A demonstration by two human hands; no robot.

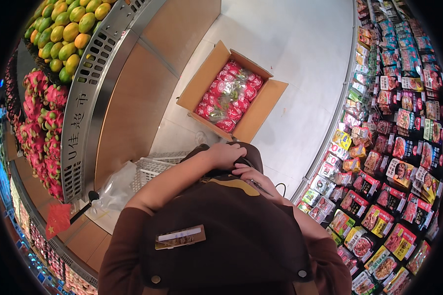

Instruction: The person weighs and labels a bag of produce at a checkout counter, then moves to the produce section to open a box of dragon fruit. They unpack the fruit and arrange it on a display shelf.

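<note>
Both hands meet in front of my waist, at the brown apron point(225, 228). My left hand point(229, 155) is curled over the apron's dark fabric, and its fingertips are partly hidden. Just below and to the right, my right hand point(256, 179) is bent inward with its fingers close to the left hand. A slim metal tool point(260, 187) lies along the right palm; its exact kind is unclear. Beyond my hands, an open cardboard box point(260, 118) stands on the floor. It holds several red-and-clear plastic-wrapped packages point(230, 94), with green showing through some wrapping.
On the left, a fruit stand point(92, 92) bears papayas point(66, 33) and dragon fruit point(40, 121). Beside my left arm are a white plastic basket point(151, 169), a clear bag point(118, 184) and a small red flag point(58, 220). A shelf of packaged food point(384, 177) lines the right.
</note>
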